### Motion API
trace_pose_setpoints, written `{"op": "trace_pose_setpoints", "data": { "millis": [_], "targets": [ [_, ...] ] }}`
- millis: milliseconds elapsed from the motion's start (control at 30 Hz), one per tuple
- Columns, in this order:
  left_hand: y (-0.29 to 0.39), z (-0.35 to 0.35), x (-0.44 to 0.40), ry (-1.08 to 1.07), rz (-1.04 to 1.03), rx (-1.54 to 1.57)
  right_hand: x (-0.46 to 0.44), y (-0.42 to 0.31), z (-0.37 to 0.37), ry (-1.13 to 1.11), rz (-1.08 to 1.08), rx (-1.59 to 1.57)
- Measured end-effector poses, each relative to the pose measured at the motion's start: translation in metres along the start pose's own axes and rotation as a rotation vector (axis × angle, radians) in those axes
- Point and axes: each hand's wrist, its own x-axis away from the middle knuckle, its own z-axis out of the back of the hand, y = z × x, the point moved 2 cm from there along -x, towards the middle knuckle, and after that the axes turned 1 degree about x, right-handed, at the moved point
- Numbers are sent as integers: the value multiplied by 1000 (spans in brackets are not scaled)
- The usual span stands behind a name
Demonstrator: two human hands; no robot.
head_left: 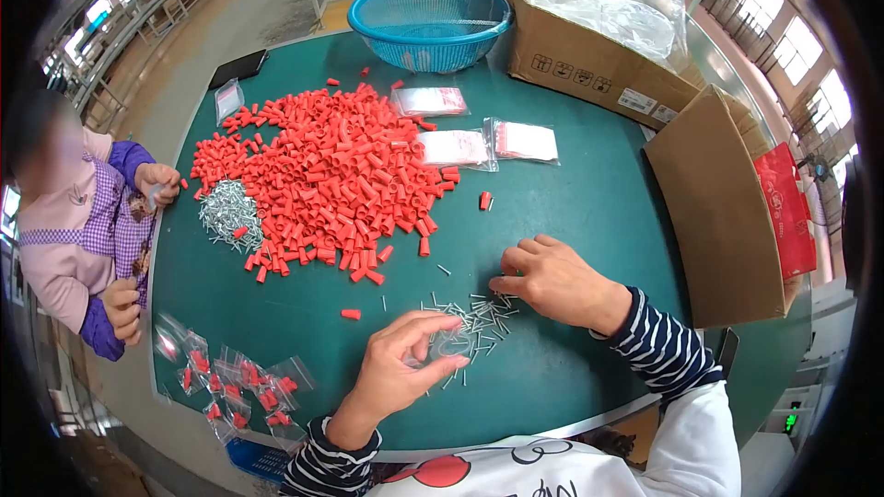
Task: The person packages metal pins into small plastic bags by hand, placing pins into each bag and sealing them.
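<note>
- Your left hand (387, 366) pinches a clear bag (449, 344).
- Your right hand (562, 283) bunches its fingers beside screws (484, 322); contents unclear.
- Filled bags (236, 383) hold red caps; many red caps (336, 175) lie loose.

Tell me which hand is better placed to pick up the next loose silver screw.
Probably the right hand: its fingertips are down at the edge of the loose screws, while the left hand has a clear bag in its grip.
</note>
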Motion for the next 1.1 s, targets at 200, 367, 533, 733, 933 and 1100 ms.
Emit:
{"op": "trace_pose_setpoints", "data": {
  "millis": [200,367,533,733,933,1100],
  "targets": [
    [-7,5,-3,62,-5,44,-23,-8,6,-183,140,205],
    [-7,6,-4,93,-35,71,-34,1,-8,-202,92,96],
    [-11,7,-3,139,-16,103,-33,5,-12,-15,-75,-432],
    [-11,6,-3,160,59,137,-35,-31,7,251,-79,-914],
    [-20,8,-1,163,177,282,-45,-40,10,294,-33,-902],
    [-5,10,-5,136,149,200,-62,-8,-5,433,-20,-518]
  ]
}}
